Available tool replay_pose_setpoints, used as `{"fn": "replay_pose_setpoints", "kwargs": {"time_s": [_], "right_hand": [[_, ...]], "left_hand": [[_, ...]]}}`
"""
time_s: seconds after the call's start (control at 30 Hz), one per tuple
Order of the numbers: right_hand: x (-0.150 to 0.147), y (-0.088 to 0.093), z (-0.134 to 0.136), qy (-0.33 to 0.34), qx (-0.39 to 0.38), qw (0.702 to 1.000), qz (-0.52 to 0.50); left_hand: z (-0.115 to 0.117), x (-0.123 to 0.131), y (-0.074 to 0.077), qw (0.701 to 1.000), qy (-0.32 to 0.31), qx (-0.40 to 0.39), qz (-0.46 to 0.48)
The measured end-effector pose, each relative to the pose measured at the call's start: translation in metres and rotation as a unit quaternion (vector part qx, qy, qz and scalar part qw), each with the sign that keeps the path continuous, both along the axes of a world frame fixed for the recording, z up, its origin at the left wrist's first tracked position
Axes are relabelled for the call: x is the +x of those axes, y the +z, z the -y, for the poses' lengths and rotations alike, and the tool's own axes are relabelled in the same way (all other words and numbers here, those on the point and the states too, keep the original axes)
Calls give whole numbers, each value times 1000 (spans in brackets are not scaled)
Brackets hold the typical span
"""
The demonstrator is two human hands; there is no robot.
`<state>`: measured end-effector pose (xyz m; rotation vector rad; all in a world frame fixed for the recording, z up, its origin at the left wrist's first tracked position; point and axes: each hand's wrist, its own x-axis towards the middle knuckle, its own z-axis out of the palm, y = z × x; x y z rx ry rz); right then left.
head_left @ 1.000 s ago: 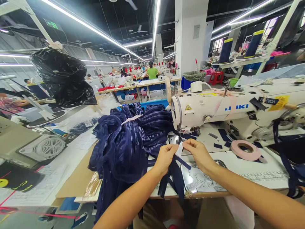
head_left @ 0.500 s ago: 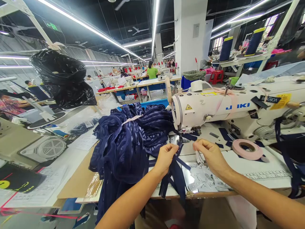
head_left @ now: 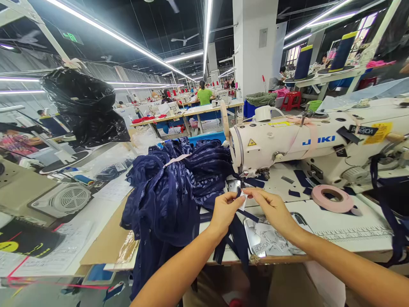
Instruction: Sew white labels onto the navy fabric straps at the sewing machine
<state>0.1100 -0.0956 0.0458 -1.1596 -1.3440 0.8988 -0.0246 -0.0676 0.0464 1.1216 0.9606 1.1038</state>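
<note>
My left hand [head_left: 226, 209] is pinched on a navy fabric strip [head_left: 238, 230], just in front of the needle area of a white sewing machine [head_left: 287, 138]. Close against it, my right hand [head_left: 271, 207] pinches a small white label [head_left: 243, 200], which lies at the strip between both sets of fingertips. A big gathered bundle of navy garments [head_left: 166, 187], bound with a pale band [head_left: 177, 160], rests left of my hands. Below my right hand, several printed labels lie in a metal tray [head_left: 252, 247] at the table's front edge.
A pink tape roll [head_left: 332, 198] lies on the machine table at right, among navy scraps [head_left: 300, 178]. Navy straps [head_left: 380, 209] hang at the far right. Cardboard [head_left: 104, 243] and printed papers [head_left: 68, 245] are on the left. A person in green [head_left: 204, 96] sits farther back.
My right hand has moved left with the white label, bringing it to the strip at my left fingertips. My left hand stays nearly in place.
</note>
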Motion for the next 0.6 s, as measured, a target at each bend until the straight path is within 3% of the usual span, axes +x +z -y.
{"fn": "replay_pose_setpoints", "kwargs": {"time_s": [0.2,0.4,0.6], "right_hand": [[6,1,-12,-45,-28,997,-54],[6,1,-24,48,-82,993,-66],[2,0,-24,31,-88,990,-108]], "left_hand": [[0,2,-1,999,9,-37,7],[0,1,2,1000,7,-25,-15],[1,0,4,1000,4,-3,-28]]}}
